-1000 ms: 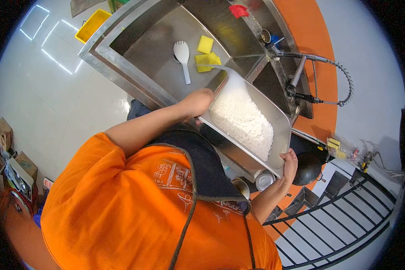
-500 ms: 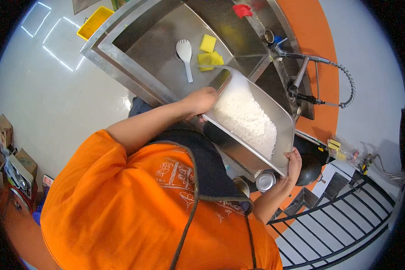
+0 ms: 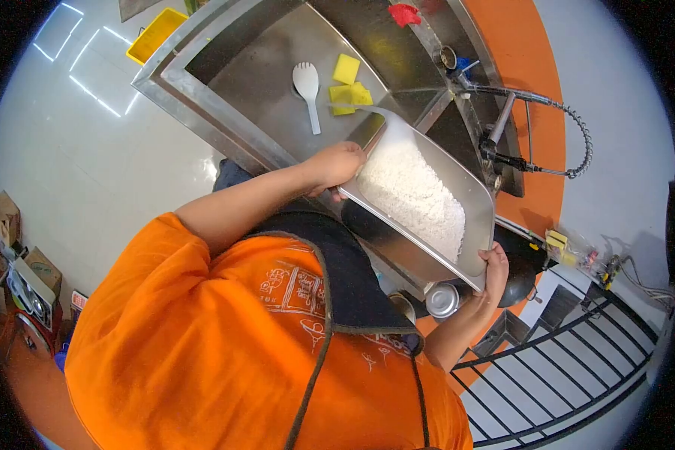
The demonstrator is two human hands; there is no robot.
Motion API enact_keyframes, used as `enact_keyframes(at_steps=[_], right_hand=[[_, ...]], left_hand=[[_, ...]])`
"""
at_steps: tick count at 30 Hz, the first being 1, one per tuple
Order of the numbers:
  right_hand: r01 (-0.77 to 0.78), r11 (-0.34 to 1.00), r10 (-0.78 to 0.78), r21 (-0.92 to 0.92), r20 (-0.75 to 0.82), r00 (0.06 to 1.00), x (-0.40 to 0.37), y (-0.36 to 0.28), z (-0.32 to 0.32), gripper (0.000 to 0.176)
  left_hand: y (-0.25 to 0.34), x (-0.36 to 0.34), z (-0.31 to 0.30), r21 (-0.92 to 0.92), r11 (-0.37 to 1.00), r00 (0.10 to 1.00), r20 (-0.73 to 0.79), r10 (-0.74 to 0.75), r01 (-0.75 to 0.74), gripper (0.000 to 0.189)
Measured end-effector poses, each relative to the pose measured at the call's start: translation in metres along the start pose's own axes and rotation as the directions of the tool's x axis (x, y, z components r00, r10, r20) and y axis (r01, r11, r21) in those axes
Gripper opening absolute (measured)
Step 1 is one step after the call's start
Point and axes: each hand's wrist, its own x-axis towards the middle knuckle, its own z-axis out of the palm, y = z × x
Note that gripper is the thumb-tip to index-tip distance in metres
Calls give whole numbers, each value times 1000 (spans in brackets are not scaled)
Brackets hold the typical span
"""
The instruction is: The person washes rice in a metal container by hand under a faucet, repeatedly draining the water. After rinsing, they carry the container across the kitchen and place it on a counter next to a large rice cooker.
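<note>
A deep stainless steel pan [image 3: 465, 180] is held tilted over the edge of the sink [image 3: 262, 67]. White grains that look like rice [image 3: 412, 199] lie in it, and cloudy liquid [image 3: 369, 110] runs over its far left corner into the basin. My left hand [image 3: 337, 165] is closed on the pan's left end. At the opposite end, my right hand [image 3: 493, 270] grips the near right corner, fingers over the rim. A white slotted rice paddle [image 3: 307, 90] and yellow sponge pieces [image 3: 346, 69] lie on the sink bottom.
A spring-hose faucet [image 3: 502, 124] stands right of the sink. A red cloth [image 3: 404, 15] lies on the far ledge. Below the pan are a round metal lid [image 3: 442, 300] and a black wok-like vessel [image 3: 519, 286]. A black railing [image 3: 562, 367] runs at lower right.
The pan and both hands have shifted very slightly right in view. Liquid keeps running from the same corner, and both grips are unchanged.
</note>
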Motion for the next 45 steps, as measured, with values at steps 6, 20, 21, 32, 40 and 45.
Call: enact_keyframes(at_steps=[6,20,21,32,40,45], right_hand=[[-8,1000,8,29,0,1000,0,-1,-2,13],[-9,999,10,46,-13,1000,-1,0,-1,15],[-6,999,7,48,-13,1000,-1,0,0,15],[-5,999,5,36,-3,1000,-3,-2,0,17],[-11,999,10,48,6,1000,-7,-7,3,17],[-6,1000,6,9,-7,1000,-4,-5,-2,18]], left_hand=[[-1,2,3,-40,999,1000,-17,9,-10,29],[-2,2,3,-17,1000,1000,-30,-1,1,29],[-1,2,2,-17,1000,1000,-26,-1,1,30],[-2,1,1,-23,1000,1000,5,20,-20,31],[-7,5,1,-18,999,1000,6,29,-29,31],[-9,7,1,-26,999,999,9,35,-35,27]])
